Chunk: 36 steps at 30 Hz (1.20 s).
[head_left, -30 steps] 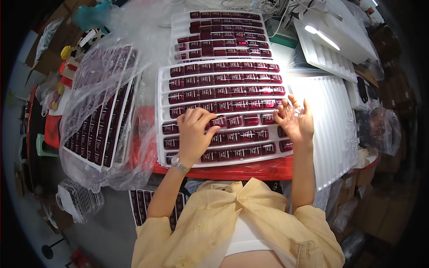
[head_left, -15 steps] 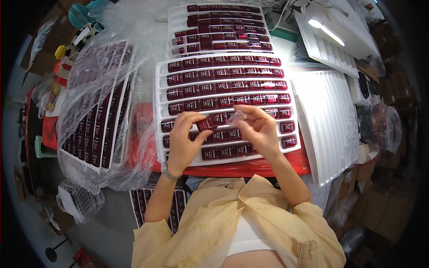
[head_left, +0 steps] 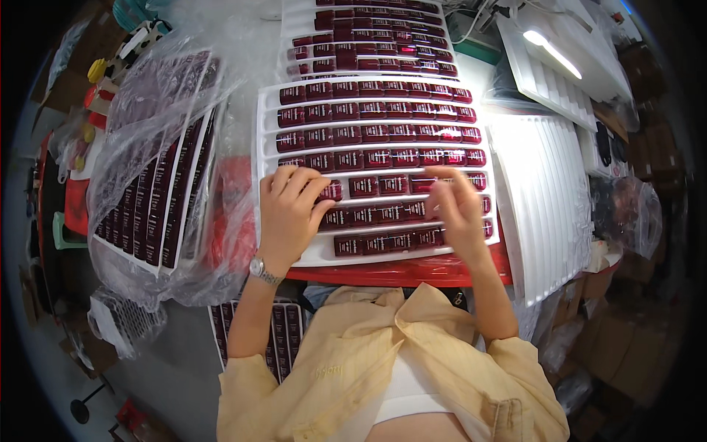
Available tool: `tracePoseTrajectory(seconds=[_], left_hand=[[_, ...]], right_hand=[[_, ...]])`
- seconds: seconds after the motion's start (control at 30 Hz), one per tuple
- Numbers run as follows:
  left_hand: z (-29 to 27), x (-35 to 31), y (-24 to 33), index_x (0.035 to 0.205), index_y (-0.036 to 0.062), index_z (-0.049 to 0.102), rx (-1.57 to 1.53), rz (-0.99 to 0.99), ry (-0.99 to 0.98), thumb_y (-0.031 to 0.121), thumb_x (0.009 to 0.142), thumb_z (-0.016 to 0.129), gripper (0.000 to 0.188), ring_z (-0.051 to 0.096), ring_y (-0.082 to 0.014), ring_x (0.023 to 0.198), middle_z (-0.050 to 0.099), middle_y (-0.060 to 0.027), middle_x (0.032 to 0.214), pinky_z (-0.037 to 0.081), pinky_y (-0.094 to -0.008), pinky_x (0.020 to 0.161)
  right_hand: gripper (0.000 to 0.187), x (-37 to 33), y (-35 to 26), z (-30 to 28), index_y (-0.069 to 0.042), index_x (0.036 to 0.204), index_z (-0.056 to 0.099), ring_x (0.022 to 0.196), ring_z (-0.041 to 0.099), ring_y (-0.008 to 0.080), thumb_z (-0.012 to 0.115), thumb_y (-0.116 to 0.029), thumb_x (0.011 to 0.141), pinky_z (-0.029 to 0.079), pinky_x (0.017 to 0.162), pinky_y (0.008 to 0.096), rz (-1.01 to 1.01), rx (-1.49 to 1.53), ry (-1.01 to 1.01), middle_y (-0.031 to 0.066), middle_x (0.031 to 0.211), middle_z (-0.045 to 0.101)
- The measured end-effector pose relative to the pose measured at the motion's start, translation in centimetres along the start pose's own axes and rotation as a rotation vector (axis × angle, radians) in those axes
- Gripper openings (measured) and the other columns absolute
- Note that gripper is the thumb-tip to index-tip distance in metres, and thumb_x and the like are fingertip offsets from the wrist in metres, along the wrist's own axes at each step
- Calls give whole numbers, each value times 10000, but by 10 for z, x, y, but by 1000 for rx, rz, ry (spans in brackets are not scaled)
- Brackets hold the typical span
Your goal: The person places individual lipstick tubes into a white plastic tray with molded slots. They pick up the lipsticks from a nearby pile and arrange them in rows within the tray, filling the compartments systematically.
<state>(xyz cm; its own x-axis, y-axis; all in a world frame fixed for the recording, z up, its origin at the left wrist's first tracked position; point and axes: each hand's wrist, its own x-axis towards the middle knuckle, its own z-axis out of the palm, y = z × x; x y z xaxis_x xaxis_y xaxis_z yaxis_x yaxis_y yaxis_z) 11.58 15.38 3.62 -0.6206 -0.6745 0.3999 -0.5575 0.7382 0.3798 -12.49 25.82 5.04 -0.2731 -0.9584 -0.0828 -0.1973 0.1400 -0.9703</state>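
Observation:
Rows of small dark red glossy blocks with pale print [head_left: 379, 158] lie in a white ridged tray [head_left: 324, 254] before me. My left hand [head_left: 291, 210], a metal watch on its wrist, reaches over the tray's left side. Its thumb and fingers close around one dark red block [head_left: 331, 191] at the row's left part, with a gap to its right. Over the right part of the lower rows is my right hand [head_left: 458, 214], its fingers bent and smeared by motion. Whether it holds anything does not show.
Behind stands another filled white tray [head_left: 291, 29]. White ridged trays [head_left: 545, 199] are stacked at the right. Plastic-wrapped filled trays [head_left: 158, 177] lean at the left. A lamp [head_left: 552, 53] glows at the back right. Another filled tray [head_left: 276, 331] sits below the table edge.
My left hand has brought the dark red block from above the rows down and left into the tray row. My right hand has moved right, away from the left, and the clear thing at its fingers no longer shows.

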Motion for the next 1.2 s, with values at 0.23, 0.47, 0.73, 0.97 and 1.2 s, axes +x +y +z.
tracePoseTrajectory(seconds=[0.23, 0.47, 0.73, 0.97, 1.2], left_hand=[[11, 9, 5, 1040, 85, 671, -80, -11, -56, 163, 664, 770, 396, 525, -220, 988, 593, -17, 985, 370, -399, 872], [-11, -6, -14, 1017, 58, 652, -84, -117, -91, 108, 655, 776, 385, 547, -253, 974, 623, -48, 997, 400, -388, 870], [10, -21, 46, 973, 22, 609, -703, -155, -12, 118, 729, 755, 300, 585, -292, 905, 631, -113, 953, 477, -370, 778], [6, -14, 28, 983, 46, 612, -332, -104, 40, 48, 676, 753, 338, 568, -278, 926, 630, -95, 969, 435, -391, 836], [1, 9, 9, 1032, 22, 589, -107, -119, -168, 49, 736, 691, 314, 528, -304, 956, 551, -108, 1010, 431, -411, 832]], right_hand=[[156, -5, 18, -25, 0, 1034, 514, 694, 536, 46, 581, -9, 893, 435, 622, 187, 34, 208, 210, 28, 811, 591], [80, -8, 2, 3, -14, 851, 568, 668, 558, 39, 646, -1, 858, 436, 568, 183, 9, 309, 115, 9, 756, 606], [493, -10, -26, 57, -10, 1140, 440, 694, 635, 375, 677, -322, 840, 497, 594, 404, -205, -346, -209, 170, 749, 620], [421, -11, -27, -56, -31, 1237, 490, 758, 609, 215, 645, -114, 854, 497, 677, 346, 207, -25, 82, 155, 1043, 567], [524, -20, 114, -330, 4, 1214, 543, 1117, 529, 388, 625, -372, 859, 400, 978, 453, 301, -1389, 831, 224, 1228, 552]])
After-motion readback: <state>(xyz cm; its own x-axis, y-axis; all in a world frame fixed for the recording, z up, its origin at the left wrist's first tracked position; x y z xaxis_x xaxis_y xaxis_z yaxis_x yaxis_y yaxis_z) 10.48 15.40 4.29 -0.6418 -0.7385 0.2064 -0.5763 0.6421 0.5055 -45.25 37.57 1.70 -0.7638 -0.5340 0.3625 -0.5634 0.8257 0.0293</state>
